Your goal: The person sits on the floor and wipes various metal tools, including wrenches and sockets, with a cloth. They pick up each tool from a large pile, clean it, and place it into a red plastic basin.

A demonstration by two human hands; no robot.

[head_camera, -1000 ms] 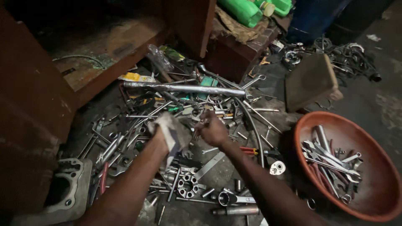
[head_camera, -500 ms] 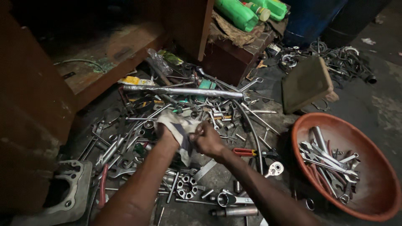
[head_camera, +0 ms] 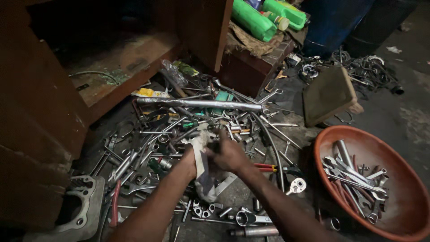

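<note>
Above scattered tools, left hand (head_camera: 188, 162) and right hand (head_camera: 228, 154) grip a white rag (head_camera: 204, 177); green bottles (head_camera: 268, 15) behind.

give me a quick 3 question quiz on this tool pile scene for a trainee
1. True or false: the round orange basin on the floor holds wrenches.
2. Multiple choice: what does the left hand grip? A) a green bottle B) a pale rag C) a red-handled plier
3. Fill in: the long steel pipe lies across the far side of the tool pile, in front of the ______ cabinet.

Key
1. True: several wrenches lie in it.
2. B: the rag is bunched between the left hand and the right hand, which meet over the pile.
3. Wooden.
</note>
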